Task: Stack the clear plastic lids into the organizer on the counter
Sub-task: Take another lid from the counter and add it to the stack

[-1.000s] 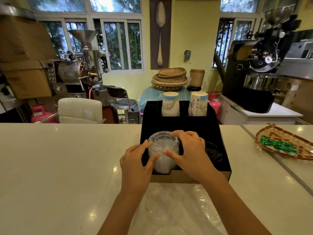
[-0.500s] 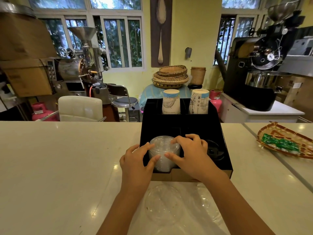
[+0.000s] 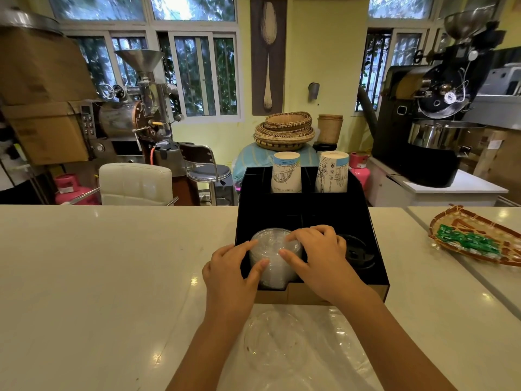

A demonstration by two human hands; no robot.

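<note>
Head view, looking down over a pale glossy tabletop (image 3: 98, 263). Black organizer (image 3: 307, 218) standing at mid-tabletop, toward the far edge, cardboard-brown along its near wall. Stack of clear plastic lids (image 3: 272, 258) sitting upright in the near left compartment, just behind a notch cut in that near wall. Left hand (image 3: 229, 273) cupped against the stack's left side, thumb pressed on its front, fingers narrow around the curve. Right hand (image 3: 318, 256) draped over the stack's right side and top, thumb on the front close to the other thumb, fingers curled across the rim; both hands closed on the stack together. Black lids (image 3: 356, 251) lying low in the near right compartment, just beside the right hand. Two paper cups (image 3: 286, 173), upside down, poking up from the far compartments, side by side. Loose clear lids (image 3: 273, 340) and crinkled clear wrap lying on the near edge of the tabletop, between the forearms; count hard to tell through the glare. Woven tray (image 3: 456, 221) with green packets (image 3: 465, 241) near the right edge, well apart from the organizer.
</note>
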